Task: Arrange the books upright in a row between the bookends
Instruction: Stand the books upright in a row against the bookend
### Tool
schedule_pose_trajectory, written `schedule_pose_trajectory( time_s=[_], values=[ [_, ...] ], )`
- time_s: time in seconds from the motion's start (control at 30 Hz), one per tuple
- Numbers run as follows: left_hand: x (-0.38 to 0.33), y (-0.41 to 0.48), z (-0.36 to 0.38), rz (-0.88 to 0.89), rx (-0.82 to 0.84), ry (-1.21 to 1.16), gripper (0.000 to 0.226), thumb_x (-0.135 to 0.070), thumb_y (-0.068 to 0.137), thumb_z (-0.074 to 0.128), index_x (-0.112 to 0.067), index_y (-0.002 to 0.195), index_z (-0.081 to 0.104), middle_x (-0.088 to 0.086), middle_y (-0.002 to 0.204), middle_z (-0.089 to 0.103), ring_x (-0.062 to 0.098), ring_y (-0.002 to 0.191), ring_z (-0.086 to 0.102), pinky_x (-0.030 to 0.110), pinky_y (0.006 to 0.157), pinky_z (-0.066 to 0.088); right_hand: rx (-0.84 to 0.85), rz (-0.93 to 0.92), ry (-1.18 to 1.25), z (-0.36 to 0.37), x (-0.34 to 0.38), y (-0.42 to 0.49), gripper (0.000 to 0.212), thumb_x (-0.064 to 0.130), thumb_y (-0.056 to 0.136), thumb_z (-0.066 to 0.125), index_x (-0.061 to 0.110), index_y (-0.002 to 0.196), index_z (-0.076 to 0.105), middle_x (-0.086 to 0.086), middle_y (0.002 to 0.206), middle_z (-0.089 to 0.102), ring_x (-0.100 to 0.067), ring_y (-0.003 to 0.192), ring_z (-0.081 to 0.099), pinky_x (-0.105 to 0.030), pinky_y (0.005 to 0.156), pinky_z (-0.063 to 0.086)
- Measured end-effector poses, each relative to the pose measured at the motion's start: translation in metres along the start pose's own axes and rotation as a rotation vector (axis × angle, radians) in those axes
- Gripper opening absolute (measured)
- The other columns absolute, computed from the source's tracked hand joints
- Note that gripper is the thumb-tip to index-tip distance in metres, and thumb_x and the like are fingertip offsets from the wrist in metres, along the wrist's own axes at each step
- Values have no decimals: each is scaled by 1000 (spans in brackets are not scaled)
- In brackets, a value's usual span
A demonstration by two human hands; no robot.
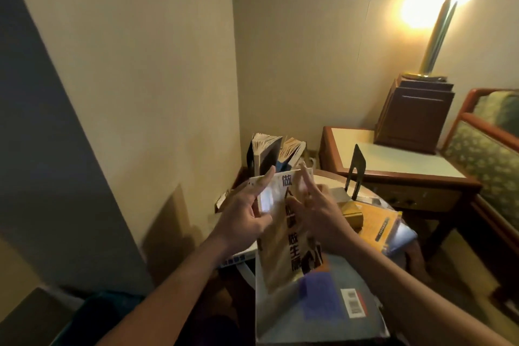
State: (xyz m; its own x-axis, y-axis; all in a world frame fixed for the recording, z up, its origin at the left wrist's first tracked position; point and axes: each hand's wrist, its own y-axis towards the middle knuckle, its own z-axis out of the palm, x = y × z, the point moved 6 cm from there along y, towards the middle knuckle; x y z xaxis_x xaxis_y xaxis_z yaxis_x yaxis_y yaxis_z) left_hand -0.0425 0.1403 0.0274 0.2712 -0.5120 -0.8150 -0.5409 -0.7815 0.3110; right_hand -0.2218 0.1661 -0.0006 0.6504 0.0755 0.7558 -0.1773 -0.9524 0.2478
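Note:
I hold a pale paperback with large black characters on its cover [280, 250] tilted in front of me. My left hand [244, 213] grips its left edge, thumb on the cover. My right hand [317, 219] lies against the cover's right side with fingers fairly straight. Behind it, two books [266, 152] stand upright and fanned against a dark bookend [249, 156] in the corner. A second black bookend [356, 168] stands further right on the small table [331, 177]. Yellow books [376, 222] lie flat below it. A large blue-grey book with a barcode [331, 309] lies nearest me.
Walls close the table's left and back sides. A wooden side table [393, 160] with a dark box [412, 112] and a lit lamp [438, 25] is to the right, beside a patterned armchair [488, 149]. A book edge [233, 260] sticks out under my left forearm.

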Motion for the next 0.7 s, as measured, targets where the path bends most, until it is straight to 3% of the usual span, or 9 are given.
schedule_pose_trajectory(
  time_s=[0.07,0.17,0.3,0.4,0.47,0.6,0.7],
  values=[
    [-1,-5,19,45,29,111,94,-3,88,65,-55,151,20,-4,140,52,8,93,64,27,71,61,-89,-17,-5,-14,-8,-14,73,41,98,55,51,155,9,-5,123,39,-15,101,52,-19,77,50],
    [-3,-12,42,73,13,179,92,-4,89,65,-52,152,18,-5,131,49,8,103,61,28,74,62,-177,-25,-17,-28,-15,-25,71,39,98,56,58,151,14,-2,123,38,-22,107,55,-40,83,59],
    [-14,-17,46,144,-182,198,63,-12,92,66,-38,146,46,-11,112,52,-1,93,58,15,72,57,-230,-41,-18,-36,-11,-32,49,45,97,53,45,145,44,-2,128,41,-23,110,58,-40,81,60],
    [-21,-16,37,139,-380,169,26,-19,95,63,-25,121,68,-8,107,65,5,95,63,29,73,60,-247,-4,9,-40,-6,-32,35,46,99,50,33,129,62,-4,121,46,-21,103,59,-39,80,60],
    [-25,-15,33,103,-426,106,20,-30,98,61,-20,110,74,-6,96,71,3,87,66,35,65,61,-253,71,96,-43,-4,-30,33,48,100,49,30,121,66,-3,117,48,-21,101,58,-44,81,59],
    [-30,-17,36,2,-379,0,21,-32,99,59,-21,104,76,-7,86,73,0,82,67,33,61,61,-240,149,132,-41,-3,-35,36,58,98,43,40,119,67,-5,124,46,-25,108,56,-48,86,57],
    [-37,-26,43,-43,-304,-114,22,-27,101,55,-21,110,75,-5,92,73,-1,84,67,23,62,59,-195,229,90,-38,-4,-42,54,83,82,28,65,130,44,-12,152,33,-35,127,51,-52,93,55]
  ],
)
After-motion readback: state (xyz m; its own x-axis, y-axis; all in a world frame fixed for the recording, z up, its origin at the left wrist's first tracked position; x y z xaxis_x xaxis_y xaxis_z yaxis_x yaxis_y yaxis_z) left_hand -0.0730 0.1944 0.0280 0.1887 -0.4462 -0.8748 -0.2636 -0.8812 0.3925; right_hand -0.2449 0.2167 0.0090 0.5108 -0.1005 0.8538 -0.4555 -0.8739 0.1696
